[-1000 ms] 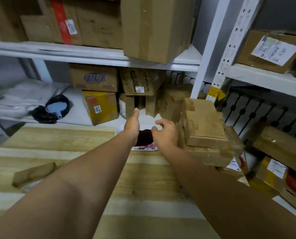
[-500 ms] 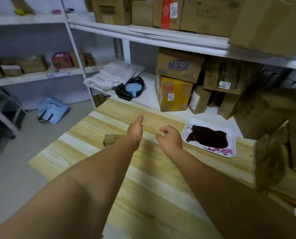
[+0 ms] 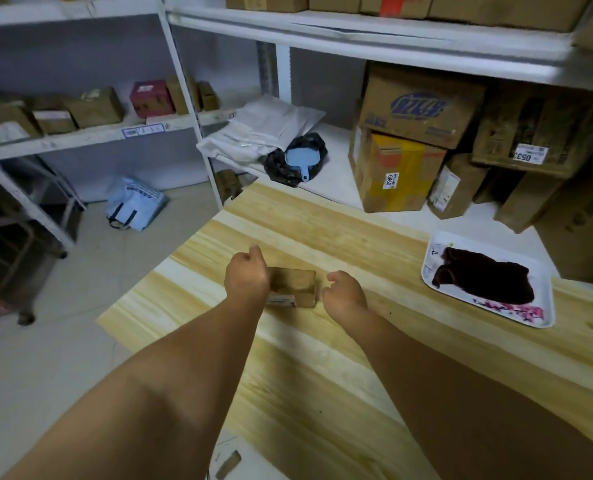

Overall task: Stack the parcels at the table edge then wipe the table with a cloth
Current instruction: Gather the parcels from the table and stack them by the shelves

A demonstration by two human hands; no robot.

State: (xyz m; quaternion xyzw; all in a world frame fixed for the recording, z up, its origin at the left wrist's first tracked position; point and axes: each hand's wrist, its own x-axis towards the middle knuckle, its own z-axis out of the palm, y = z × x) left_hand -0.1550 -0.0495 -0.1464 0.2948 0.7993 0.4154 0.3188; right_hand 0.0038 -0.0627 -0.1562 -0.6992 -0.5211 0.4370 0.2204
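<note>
A small brown parcel (image 3: 297, 287) lies flat on the light wooden table (image 3: 322, 382), near its left end. My left hand (image 3: 246, 277) covers the parcel's left end, thumb raised clear of it and fingers hidden behind the hand. My right hand (image 3: 343, 294) hovers just right of the parcel, fingers loosely curled and holding nothing. A dark maroon cloth (image 3: 485, 280) lies bunched on a white tray (image 3: 430, 268) at the table's far right.
White shelves behind the table hold cartons, among them a yellow box (image 3: 399, 171), and a black bag with a blue hand mirror (image 3: 300, 157). A white-and-blue bag (image 3: 136, 202) lies on the floor left of the table. A metal cart (image 3: 14, 237) stands at far left.
My view has swung left, away from the stacked parcels and the tray. Both hands have moved left across the table to the small parcel, one on each side of it.
</note>
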